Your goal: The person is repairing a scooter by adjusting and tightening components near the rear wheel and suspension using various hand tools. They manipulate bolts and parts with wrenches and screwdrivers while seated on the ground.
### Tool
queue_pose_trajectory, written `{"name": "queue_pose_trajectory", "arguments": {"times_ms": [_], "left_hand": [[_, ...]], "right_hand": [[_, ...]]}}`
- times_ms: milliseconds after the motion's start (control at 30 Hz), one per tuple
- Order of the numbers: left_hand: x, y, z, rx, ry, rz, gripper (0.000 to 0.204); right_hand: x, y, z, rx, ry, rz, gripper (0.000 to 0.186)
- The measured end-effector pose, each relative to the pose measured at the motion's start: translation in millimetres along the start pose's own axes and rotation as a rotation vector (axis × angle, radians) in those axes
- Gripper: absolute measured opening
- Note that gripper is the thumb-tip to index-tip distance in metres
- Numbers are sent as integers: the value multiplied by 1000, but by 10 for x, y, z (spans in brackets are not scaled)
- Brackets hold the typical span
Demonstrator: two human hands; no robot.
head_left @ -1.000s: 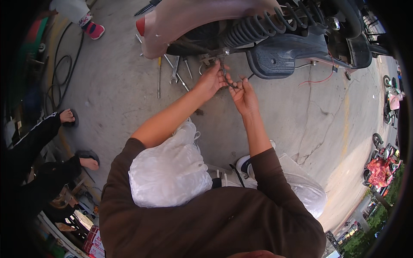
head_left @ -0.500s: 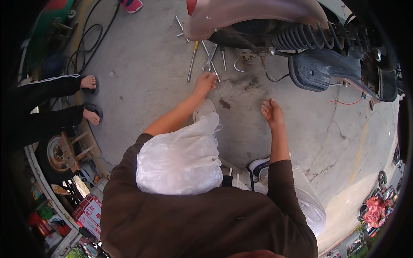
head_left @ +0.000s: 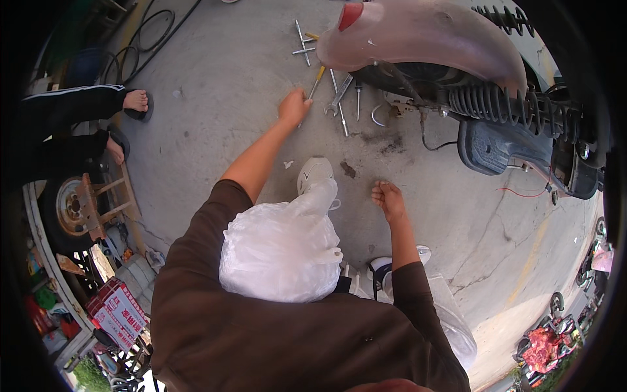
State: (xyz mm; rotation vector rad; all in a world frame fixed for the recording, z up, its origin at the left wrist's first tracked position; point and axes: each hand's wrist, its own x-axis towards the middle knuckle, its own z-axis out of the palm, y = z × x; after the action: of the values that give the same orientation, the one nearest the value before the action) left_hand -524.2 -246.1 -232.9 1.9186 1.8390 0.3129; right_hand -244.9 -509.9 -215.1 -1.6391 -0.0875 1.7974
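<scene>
A pinkish fender [head_left: 424, 32] is standing right of the left hand [head_left: 294, 106], which is resting curled over a yellow-handled tool [head_left: 319, 76], grip unclear; the right hand [head_left: 386, 195] is hanging half-open, seemingly empty. Pickup seems underway, needing a firm pinch.

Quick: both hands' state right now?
Left hand: curled at the yellow-handled driver; grip can't be told.
Right hand: loosely half-open, nothing visible in it.
</scene>
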Motion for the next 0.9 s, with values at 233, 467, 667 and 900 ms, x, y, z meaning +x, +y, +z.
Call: {"name": "queue_pose_trajectory", "arguments": {"times_ms": [233,467,667,900], "left_hand": [[171,206,-85,93,-307,-103,29],[79,562,91,-846,-596,-218,21],[144,499,258,-861,-614,-163,19],[504,557,267,-386,-303,-182,21]], "right_hand": [[-71,-120,54,-39,-2,-9,18],[-110,-96,123,-56,18,9,20],[-133,1,215,-55,-31,32,18],[-213,30,217,-49,-6,50,18]]}}
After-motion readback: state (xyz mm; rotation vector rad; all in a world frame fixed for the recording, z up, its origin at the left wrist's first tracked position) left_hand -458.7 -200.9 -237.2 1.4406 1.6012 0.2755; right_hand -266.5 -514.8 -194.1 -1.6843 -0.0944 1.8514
